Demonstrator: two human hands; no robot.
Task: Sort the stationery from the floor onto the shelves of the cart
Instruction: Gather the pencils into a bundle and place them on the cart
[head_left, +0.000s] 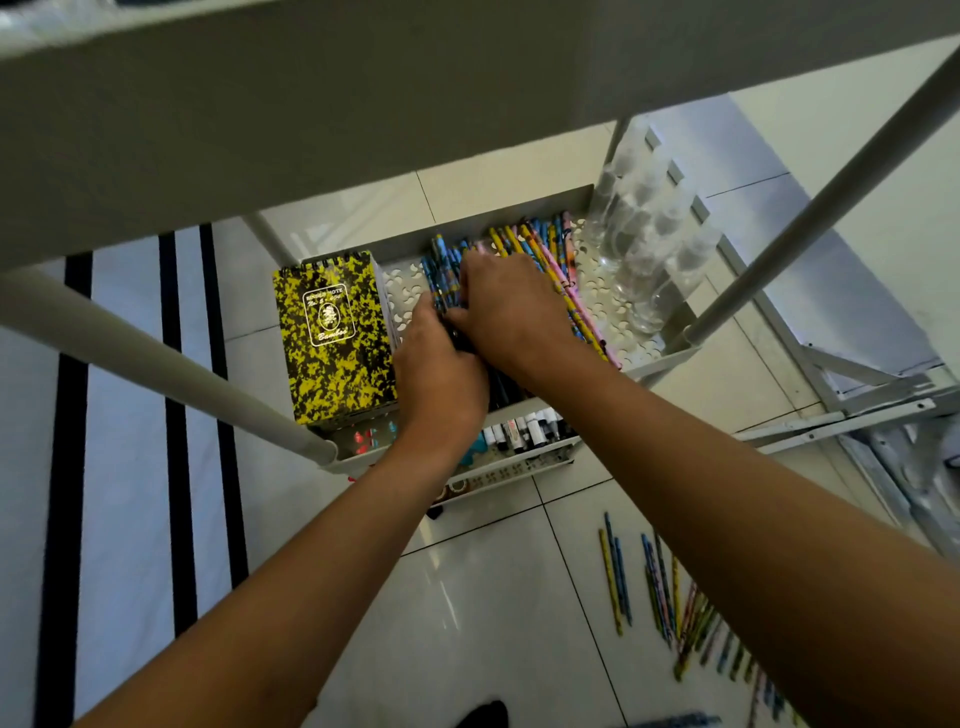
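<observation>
Both my hands reach into the middle shelf (400, 283) of the white cart. My left hand (436, 369) and my right hand (506, 312) meet over a bundle of patterned pencils (441, 270), and their fingers curl round it. More pencils (558, 270) lie in a row on the shelf to the right of my hands. A yellow-and-black notebook (335, 335) stands at the shelf's left end. Several loose pencils (660, 592) lie on the tiled floor at the lower right.
Clear bottles (647, 244) stand at the right end of the shelf. Markers (530, 428) fill the lower shelf. The top shelf (311, 104) hangs above, with cart posts (156, 358) on both sides. A striped mat (124, 415) lies left, a metal frame (883, 410) right.
</observation>
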